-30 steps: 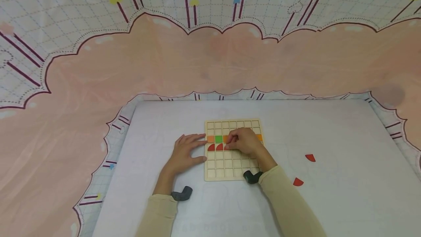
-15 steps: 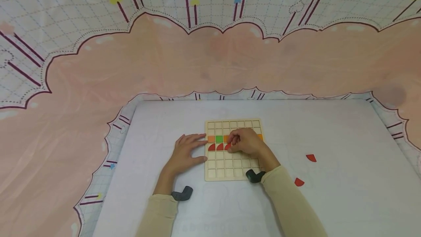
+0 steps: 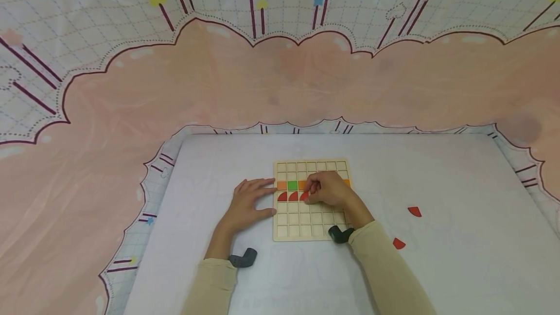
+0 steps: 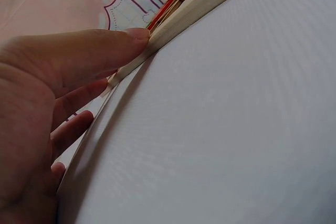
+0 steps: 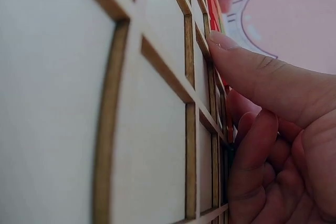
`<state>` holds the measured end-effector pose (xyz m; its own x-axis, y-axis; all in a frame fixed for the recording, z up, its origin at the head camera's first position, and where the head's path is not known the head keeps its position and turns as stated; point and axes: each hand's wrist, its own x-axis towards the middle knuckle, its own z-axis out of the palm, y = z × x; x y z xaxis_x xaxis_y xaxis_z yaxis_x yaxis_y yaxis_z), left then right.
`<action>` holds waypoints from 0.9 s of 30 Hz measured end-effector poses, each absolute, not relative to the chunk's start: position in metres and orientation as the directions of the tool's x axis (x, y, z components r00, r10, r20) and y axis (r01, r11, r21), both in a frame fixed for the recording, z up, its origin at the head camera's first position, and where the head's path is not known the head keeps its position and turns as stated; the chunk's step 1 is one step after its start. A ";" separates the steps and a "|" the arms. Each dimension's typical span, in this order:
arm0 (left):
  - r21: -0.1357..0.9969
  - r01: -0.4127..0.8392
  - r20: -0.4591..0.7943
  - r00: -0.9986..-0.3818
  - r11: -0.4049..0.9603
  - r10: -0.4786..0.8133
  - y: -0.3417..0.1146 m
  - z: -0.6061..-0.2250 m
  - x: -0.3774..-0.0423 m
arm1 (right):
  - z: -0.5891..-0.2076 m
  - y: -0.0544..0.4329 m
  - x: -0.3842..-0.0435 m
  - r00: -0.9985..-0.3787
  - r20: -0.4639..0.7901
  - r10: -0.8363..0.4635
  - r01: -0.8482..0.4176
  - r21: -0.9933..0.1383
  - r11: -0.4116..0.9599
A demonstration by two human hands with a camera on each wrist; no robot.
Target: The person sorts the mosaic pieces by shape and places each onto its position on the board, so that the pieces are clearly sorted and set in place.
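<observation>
A wooden grid board lies on the white table. My left hand, fingers extended and spread, touches the board's left edge; in the left wrist view its thumb rests against the wooden rim. One row holds coloured squares: a peach square, a green square and orange ones partly covered by my right hand. Below them, two red quarter-circle pieces sit in cells. A third red quarter-circle piece is in the adjoining cell, with my right thumb and curled fingers pinching it.
Two loose red quarter-circle pieces lie on the table to the right, an upper piece and a lower piece. A patterned peach-and-white cloth surrounds the white tabletop.
My right hand has shifted slightly right, and more of the third red quarter-circle piece shows in its cell. The left hand keeps its place at the board's edge.
</observation>
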<state>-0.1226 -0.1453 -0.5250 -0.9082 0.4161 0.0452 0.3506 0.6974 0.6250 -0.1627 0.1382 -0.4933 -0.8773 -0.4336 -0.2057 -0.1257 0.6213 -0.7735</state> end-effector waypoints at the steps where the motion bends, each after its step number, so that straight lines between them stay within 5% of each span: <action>1: 0.625 0.350 0.046 -0.909 0.697 0.415 -0.145 -0.525 -0.123 | -0.493 0.139 -0.163 -0.876 -0.200 -0.439 -0.132 -0.776 0.617; 27: 0.615 0.333 0.021 -0.913 0.715 0.407 -0.145 -0.526 -0.123 | -0.477 0.181 -0.162 -0.851 -0.235 -0.470 -0.048 -0.856 0.515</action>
